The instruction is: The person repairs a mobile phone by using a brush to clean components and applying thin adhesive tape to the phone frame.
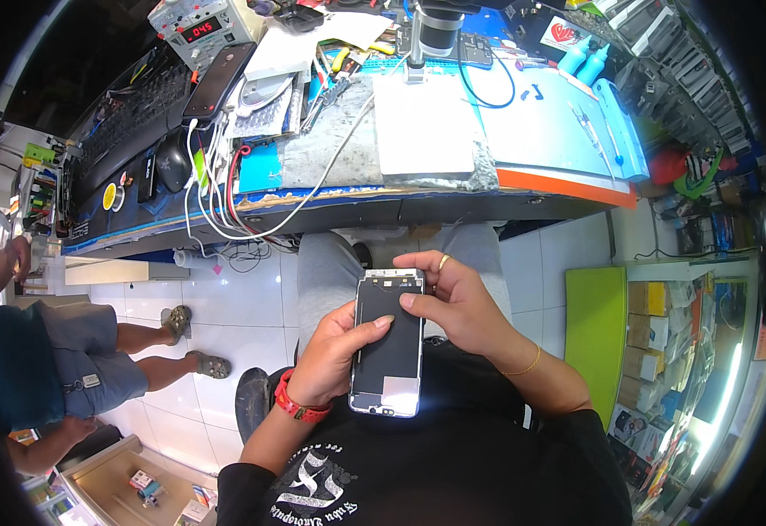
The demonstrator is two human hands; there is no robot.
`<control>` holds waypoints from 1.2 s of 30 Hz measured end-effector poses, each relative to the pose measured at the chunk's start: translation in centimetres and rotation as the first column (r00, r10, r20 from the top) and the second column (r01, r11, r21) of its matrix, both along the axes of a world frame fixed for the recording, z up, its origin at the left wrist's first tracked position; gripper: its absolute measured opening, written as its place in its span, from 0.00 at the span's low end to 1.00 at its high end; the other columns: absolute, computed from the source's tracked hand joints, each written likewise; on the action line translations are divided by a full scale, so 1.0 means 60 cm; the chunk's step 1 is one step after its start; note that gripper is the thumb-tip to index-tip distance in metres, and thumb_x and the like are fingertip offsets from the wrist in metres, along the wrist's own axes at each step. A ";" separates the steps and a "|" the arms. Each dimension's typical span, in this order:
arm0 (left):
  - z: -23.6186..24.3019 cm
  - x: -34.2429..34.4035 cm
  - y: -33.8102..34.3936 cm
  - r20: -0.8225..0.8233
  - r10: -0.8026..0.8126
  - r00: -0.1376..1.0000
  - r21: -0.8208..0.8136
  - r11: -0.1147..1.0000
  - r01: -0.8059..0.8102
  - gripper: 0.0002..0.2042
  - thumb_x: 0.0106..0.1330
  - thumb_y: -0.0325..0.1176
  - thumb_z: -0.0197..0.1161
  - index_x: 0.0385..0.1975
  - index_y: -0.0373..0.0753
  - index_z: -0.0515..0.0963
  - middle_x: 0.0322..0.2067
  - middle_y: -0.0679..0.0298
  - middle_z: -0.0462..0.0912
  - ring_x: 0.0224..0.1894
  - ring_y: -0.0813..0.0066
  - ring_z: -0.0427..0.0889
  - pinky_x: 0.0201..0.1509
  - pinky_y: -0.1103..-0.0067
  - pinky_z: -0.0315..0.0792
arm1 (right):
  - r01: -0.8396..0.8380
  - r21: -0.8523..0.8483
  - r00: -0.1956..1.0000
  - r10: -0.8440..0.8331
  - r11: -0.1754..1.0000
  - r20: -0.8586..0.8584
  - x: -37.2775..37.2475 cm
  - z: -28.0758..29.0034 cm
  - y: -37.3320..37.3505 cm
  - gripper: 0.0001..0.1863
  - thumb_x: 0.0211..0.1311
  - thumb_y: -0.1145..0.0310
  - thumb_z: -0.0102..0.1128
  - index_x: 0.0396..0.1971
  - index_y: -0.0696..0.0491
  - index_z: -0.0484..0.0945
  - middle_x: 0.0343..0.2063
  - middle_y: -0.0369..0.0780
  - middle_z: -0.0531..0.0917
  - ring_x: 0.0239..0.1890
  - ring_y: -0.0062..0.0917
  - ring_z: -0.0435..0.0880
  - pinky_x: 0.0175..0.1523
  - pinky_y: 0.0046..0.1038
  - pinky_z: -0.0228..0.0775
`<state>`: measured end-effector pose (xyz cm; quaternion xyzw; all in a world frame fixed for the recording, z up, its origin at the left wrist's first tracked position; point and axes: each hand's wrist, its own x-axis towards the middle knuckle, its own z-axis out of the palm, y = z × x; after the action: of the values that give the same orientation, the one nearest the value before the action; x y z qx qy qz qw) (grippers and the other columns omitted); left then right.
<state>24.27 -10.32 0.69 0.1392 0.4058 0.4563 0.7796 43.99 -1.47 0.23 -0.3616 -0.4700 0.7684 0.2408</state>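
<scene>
Over my lap, I hold a phone screen [374,364] with its dark back facing up, edged in a pale frame with a metal strip along the far end. My left hand [330,346] grips its left edge, the thumb lying across the back. On the right, my right hand [462,302] pinches the upper corner, with its thumb on the dark back and its index finger stretched past the far end. The fingers beneath the screen are hidden. Light glints off the near end.
Ahead runs a cluttered workbench [330,208] with a white pad [422,131], a microscope stand [415,66], a power supply [199,35], a phone [219,81] and loose white cables [313,195]. Another person [59,351] stands at left. Shelves of boxes [655,342] are at right.
</scene>
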 end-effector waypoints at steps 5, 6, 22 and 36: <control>-0.007 0.010 -0.003 -0.085 0.021 0.996 0.050 0.999 -0.017 0.14 0.75 0.30 0.62 0.56 0.33 0.77 0.46 0.62 0.87 0.45 0.80 0.87 0.51 0.79 0.81 | 0.009 0.003 1.000 -0.009 1.000 -0.019 0.001 -0.007 0.000 0.23 0.69 0.80 0.62 0.63 0.59 0.71 0.53 0.38 0.81 0.53 0.17 0.81 0.57 0.23 0.76; -0.012 0.012 -0.006 -0.123 0.025 0.992 0.074 0.997 -0.016 0.14 0.75 0.30 0.63 0.56 0.33 0.77 0.46 0.63 0.87 0.45 0.80 0.86 0.51 0.79 0.81 | 0.011 0.010 1.000 -0.011 1.000 -0.019 0.000 -0.015 -0.003 0.22 0.70 0.79 0.63 0.62 0.58 0.71 0.52 0.38 0.81 0.52 0.17 0.81 0.56 0.23 0.76; -0.114 -0.110 -0.022 -0.182 0.365 0.913 0.208 0.922 -0.327 0.13 0.75 0.27 0.60 0.56 0.32 0.78 0.47 0.61 0.87 0.45 0.76 0.86 0.50 0.78 0.81 | 0.123 0.734 0.871 -0.427 0.668 0.243 0.028 -0.001 0.078 0.13 0.69 0.67 0.67 0.46 0.61 0.83 0.34 0.41 0.86 0.32 0.20 0.84 0.39 0.24 0.77; -0.157 -0.135 -0.038 -0.121 0.383 0.916 0.193 0.914 -0.357 0.11 0.75 0.27 0.62 0.54 0.33 0.80 0.47 0.62 0.87 0.45 0.77 0.86 0.52 0.77 0.80 | 0.712 0.566 0.661 -0.667 0.415 -0.342 0.005 0.147 0.238 0.14 0.79 0.60 0.56 0.43 0.57 0.79 0.32 0.36 0.82 0.37 0.20 0.82 0.48 0.25 0.76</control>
<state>16.19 -12.60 -8.76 0.1597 0.4451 0.6157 0.6303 44.26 12.80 9.04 -0.3877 -0.5097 0.3930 0.6599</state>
